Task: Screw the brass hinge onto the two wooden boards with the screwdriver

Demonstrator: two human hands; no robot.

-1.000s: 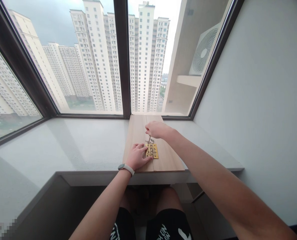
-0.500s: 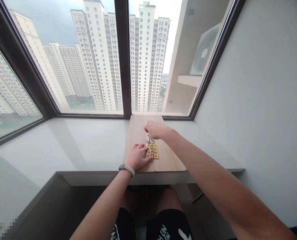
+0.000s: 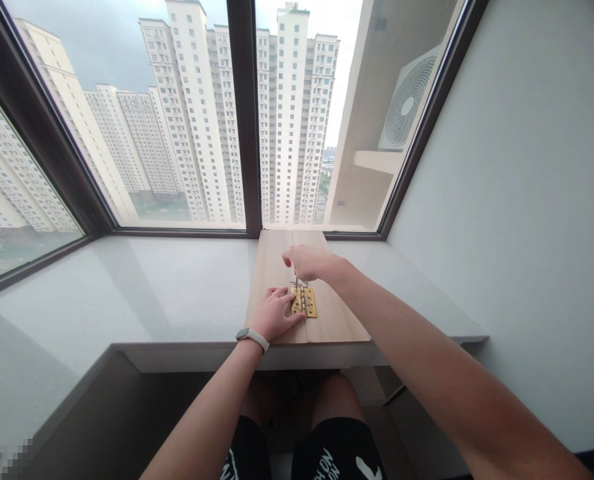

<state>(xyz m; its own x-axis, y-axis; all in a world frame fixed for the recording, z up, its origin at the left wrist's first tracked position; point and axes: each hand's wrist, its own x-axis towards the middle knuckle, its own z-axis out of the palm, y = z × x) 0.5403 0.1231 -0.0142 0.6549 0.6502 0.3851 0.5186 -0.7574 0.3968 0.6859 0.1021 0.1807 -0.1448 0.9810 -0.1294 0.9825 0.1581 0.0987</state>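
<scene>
A brass hinge (image 3: 311,303) lies over the seam between two pale wooden boards (image 3: 271,263). My left hand (image 3: 277,313) has its fingers spread, pressing on the hinge's left leaf and the left board. Above the hinge's upper left part, my right hand (image 3: 307,261) is closed around the top of a thin upright screwdriver (image 3: 297,281); its handle is hidden in the fist. The tip reaches the hinge's top left area. Several small screws (image 3: 305,283) lie just beyond the hinge, partly hidden by my right hand.
The boards rest on a white sill (image 3: 191,287) that runs up to the dark window frame (image 3: 177,233). A white wall (image 3: 517,200) stands at the right. My knees are below the sill's front edge.
My right hand has shifted slightly down and turned a little, now covering more of the screws. My left hand stays on the hinge.
</scene>
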